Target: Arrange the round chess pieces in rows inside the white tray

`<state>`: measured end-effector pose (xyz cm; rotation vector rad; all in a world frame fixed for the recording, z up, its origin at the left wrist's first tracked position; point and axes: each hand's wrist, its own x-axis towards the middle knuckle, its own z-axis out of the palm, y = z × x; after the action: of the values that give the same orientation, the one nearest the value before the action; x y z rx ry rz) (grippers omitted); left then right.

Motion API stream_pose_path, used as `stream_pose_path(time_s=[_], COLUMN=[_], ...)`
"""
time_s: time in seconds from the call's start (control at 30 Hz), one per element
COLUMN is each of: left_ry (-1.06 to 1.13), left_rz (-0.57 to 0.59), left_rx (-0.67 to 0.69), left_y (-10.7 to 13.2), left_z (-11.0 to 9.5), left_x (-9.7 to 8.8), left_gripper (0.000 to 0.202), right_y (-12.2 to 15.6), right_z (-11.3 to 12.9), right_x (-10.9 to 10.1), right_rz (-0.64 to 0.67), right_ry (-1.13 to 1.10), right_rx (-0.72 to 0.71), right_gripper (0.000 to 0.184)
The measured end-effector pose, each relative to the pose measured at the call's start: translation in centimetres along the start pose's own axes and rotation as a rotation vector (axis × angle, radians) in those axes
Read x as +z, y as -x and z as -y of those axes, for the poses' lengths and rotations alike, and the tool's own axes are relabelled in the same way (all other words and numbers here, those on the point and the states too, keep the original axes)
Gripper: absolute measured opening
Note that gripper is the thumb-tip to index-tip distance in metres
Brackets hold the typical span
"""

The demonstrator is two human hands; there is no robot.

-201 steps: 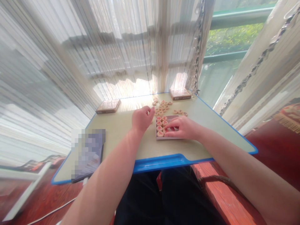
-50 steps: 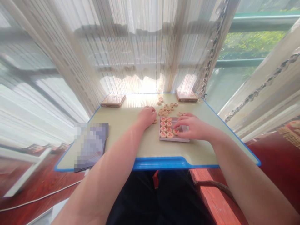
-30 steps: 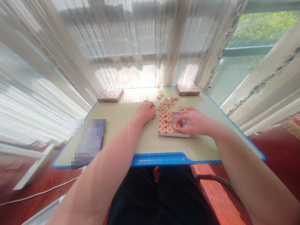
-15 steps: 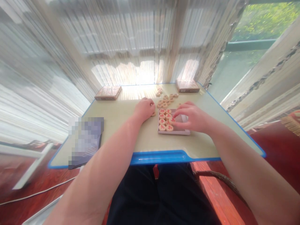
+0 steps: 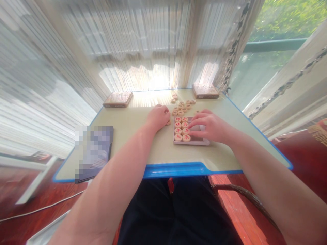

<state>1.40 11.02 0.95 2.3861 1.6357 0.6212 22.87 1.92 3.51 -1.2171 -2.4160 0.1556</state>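
Note:
My left hand [image 5: 158,117] rests on the table with curled fingers, closed around a wooden xiangqi piece [image 5: 168,122] that peeks out beside its fingertips; the rest of its grasp is hidden. To its right is a shallow open box [image 5: 192,143] with two columns of round pieces marked in red. Over that box, the thumb and forefinger of my right hand [image 5: 204,126] pinch the right edge of a red-marked xiangqi piece [image 5: 186,131] in the second column. Beyond the box lie several loose xiangqi pieces [image 5: 181,109], and one more piece [image 5: 197,112] sits near my right fingers.
Closed flat boxes stand at the table's back left [image 5: 118,99] and back right [image 5: 205,91]. A dark, partly pixelated flat item [image 5: 98,156] lies at the left edge. The pale table [image 5: 219,158] has a blue rim, with sheer curtains [image 5: 143,44] behind it.
My right hand has brought the red-marked piece slightly left, in line with the second column. My left hand has stayed in place. The view has shifted slightly.

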Motion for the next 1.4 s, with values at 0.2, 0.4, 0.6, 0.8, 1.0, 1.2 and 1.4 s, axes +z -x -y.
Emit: stream_pose_path(time_s=[0.2, 0.4, 0.6, 0.8, 1.0, 1.2, 1.4], left_ry=[0.017, 0.023, 0.023, 0.020, 0.016, 0.012, 0.055], left_rz=[0.002, 0.001, 0.012, 0.012, 0.002, -0.004, -0.056], left_rx=[-0.007, -0.003, -0.012, -0.015, 0.005, 0.005, -0.011], left_y=[0.0, 0.0, -0.1, -0.2, -0.2, -0.3, -0.3], left_z=[0.0, 0.0, -0.1, 0.0, 0.0, -0.1, 0.0], left_x=[0.0, 0.0, 0.0, 0.1, 0.1, 0.1, 0.1], left_gripper=[0.022, 0.021, 0.022, 0.022, 0.022, 0.030, 0.032], right_y=[0.0, 0.0, 0.0, 0.0, 0.2, 0.2, 0.0], right_z=[0.0, 0.2, 0.2, 0.4, 0.5, 0.2, -1.2], right_x=[0.1, 0.1, 0.1, 0.0, -0.1, -0.4, 0.3], right_rz=[-0.022, -0.033, -0.038, -0.045, -0.061, -0.095, -0.242], right_ry=[-0.014, -0.029, -0.024, -0.031, -0.034, -0.035, 0.101], right_rx=[0.012, 0.002, 0.000, 0.007, 0.007, 0.037, 0.208], right_gripper=[0.023, 0.021, 0.019, 0.016, 0.018, 0.024, 0.027])
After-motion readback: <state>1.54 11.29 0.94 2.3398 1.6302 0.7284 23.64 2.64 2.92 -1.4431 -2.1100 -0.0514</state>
